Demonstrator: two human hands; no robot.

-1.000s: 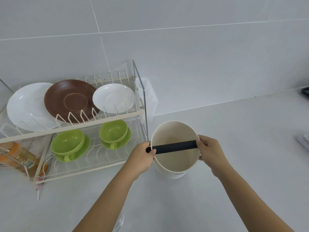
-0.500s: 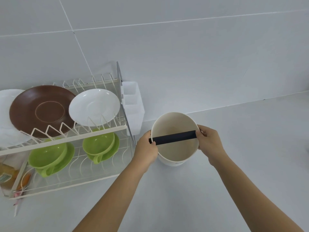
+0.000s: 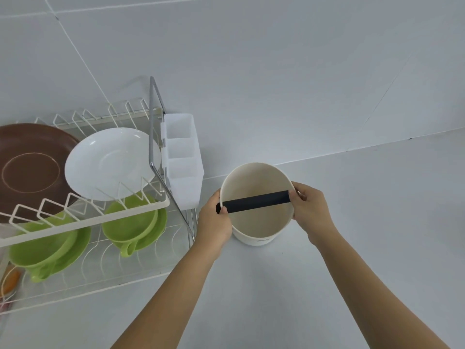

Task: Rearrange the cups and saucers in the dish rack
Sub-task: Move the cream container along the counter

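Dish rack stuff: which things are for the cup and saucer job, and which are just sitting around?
For the job: dish rack, two green cups on green saucers.

Just around: brown plate, white plate, cutlery holder, cream bucket gripped by both hands.

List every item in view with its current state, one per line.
left hand: grips the black bar's left end
right hand: grips the bar's right end
black bar: across the tub's mouth
white tub: upright on the counter
green cups: on saucers, lower rack
white plate: on edge, upper rack
brown plate: on edge, upper rack

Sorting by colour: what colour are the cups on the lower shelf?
Light green cups, head view.
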